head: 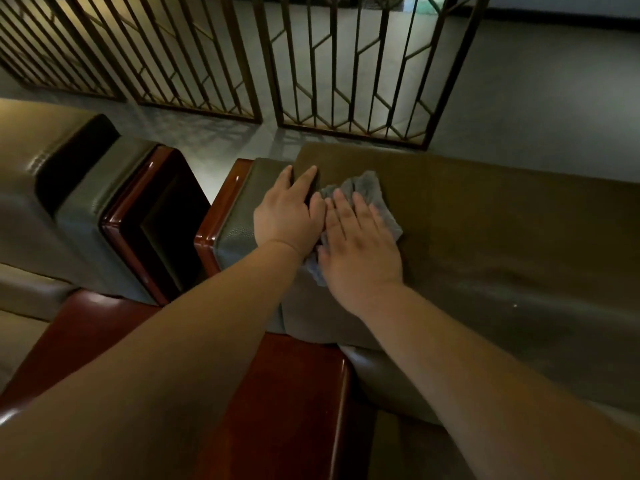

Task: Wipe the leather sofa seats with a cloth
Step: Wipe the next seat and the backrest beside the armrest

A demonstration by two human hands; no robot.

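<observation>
Seen from above, a person leans over a brown leather sofa (485,237); the right hand (360,244) lies flat, fingers straight, pressing a crumpled grey cloth (372,192) onto the sofa's top surface near its left end; the left hand (287,213), fingers relaxed, rests just beside it on the padded armrest (239,216), its fingertips over the gap beside the cushion; wiping seems to be under way at this corner, with the long stretch to the right likely still to do; the leather looks dull, creased, faintly marked; a latticed screen (346,64) stands behind.
</observation>
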